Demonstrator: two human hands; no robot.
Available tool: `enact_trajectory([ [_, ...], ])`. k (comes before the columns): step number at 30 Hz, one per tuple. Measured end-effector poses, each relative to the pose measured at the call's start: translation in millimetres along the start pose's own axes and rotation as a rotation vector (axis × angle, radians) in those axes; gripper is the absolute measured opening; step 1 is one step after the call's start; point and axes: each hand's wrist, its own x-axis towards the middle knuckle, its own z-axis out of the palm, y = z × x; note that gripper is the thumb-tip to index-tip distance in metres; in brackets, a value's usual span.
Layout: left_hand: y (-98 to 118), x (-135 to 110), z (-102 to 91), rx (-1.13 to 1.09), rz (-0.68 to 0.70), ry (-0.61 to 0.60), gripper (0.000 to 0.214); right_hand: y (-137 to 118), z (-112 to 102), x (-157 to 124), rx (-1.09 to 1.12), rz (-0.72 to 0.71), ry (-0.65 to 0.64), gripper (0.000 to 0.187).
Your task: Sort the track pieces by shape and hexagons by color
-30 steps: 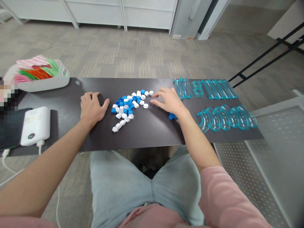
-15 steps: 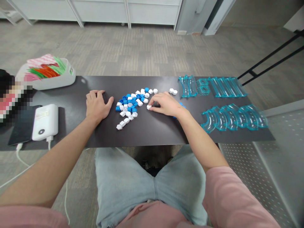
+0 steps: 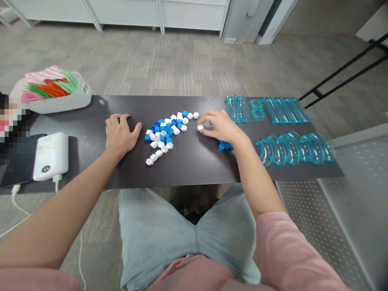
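My right hand (image 3: 220, 126) pinches a small white hexagonal piece (image 3: 200, 127) between thumb and fingers, to the right of a mixed pile. That pile (image 3: 163, 131) is made of several blue and white hexagonal pieces, with a short row of white pieces (image 3: 154, 157) trailing toward the front edge. Partly under my right wrist lies a group of blue pieces (image 3: 225, 145). My left hand (image 3: 121, 133) rests on the dark table (image 3: 188, 169), left of the pile, fingers spread and holding nothing.
Clear teal-edged curved plastic parts (image 3: 294, 149) and straight ones (image 3: 285, 111) lie at the right, with smaller teal frames (image 3: 256, 110) beside them. A white power bank (image 3: 51, 157) with a cable and a white basket (image 3: 65, 104) of colourful items stand at the left. Part of another person shows there.
My right hand has carried the white piece rightward, away from the pile. The blue group by my wrist shows more now. My left hand stays in place on the table.
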Motion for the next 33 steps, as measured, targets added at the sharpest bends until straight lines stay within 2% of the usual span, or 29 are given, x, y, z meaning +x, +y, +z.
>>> enact_trajectory([
  [4, -1.0, -0.3, 0.3, -0.006, 0.017, 0.003, 0.073, 28.4, -11.1, -7.7, -0.054, 0.133, 0.034, 0.026],
  [8, -0.9, -0.3, 0.2, -0.016, 0.018, 0.004, 0.071, 44.8, -15.4, -13.1, -0.074, 0.189, 0.022, 0.035],
  [11, -0.8, 0.5, -0.1, -0.001, 0.024, -0.011, 0.074, 45.9, -17.4, -14.6, -0.087, 0.205, 0.049, 0.042],
  [18, -3.4, 2.6, 0.8, 0.012, 0.037, -0.024, 0.074, 42.2, -16.8, -11.1, -0.121, 0.201, 0.031, 0.022],
  [27, -1.6, 3.2, -0.9, 0.031, 0.037, -0.047, 0.083, 46.6, -18.1, -11.7, -0.163, 0.246, 0.07, 0.022],
  [33, -3.9, 4.2, 0.6, 0.021, 0.036, -0.031, 0.078, 47.1, -17.9, -11.7, -0.165, 0.255, 0.094, 0.02],
])
